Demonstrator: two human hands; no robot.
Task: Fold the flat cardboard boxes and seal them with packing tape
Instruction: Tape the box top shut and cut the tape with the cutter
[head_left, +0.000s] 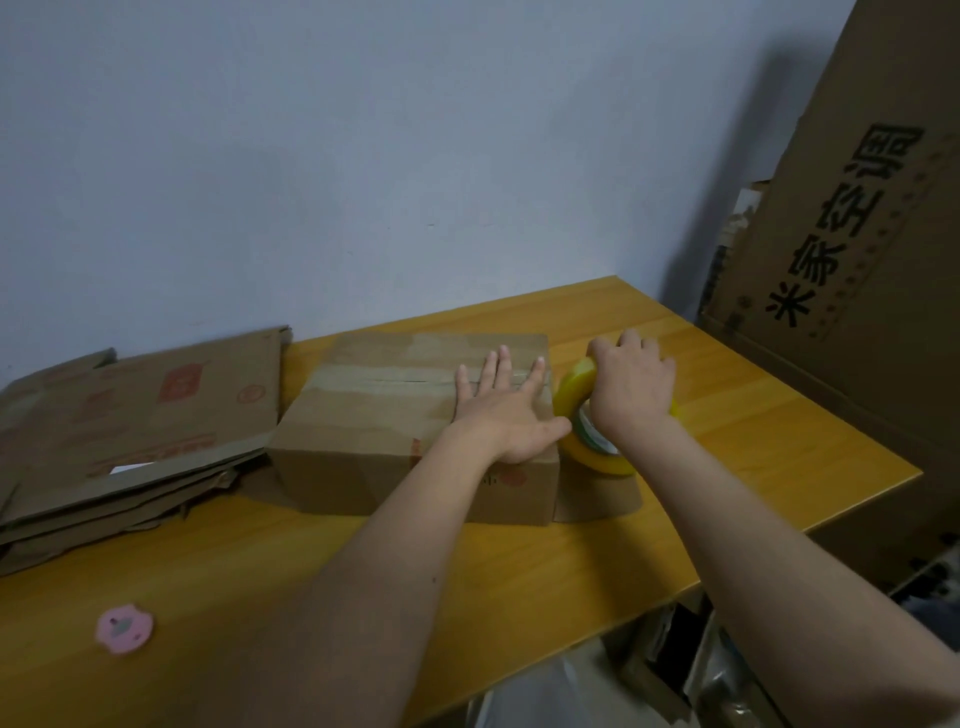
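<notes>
At the bottom left of the frame, a small pink round thing (124, 628) lies on the yellow wooden counter (519, 571). Two bare arms reach up from the bottom toward the middle. In the middle sits a folded cardboard box (384, 431) with its top flaps closed. The left hand (506, 410) lies flat on the right end of the box top, its fingers (501, 364) straight and spread, grasping nothing. Just right of the box, the right hand (631, 387) grips a yellow tape roll (584, 415), fingers curled over its top; the roll stands on edge, touching the side of the box. At the left, a stack of flat cardboard boxes (130, 431) lies against the wall. At the upper right stands a big brown carton (857, 234) with black letters.
</notes>
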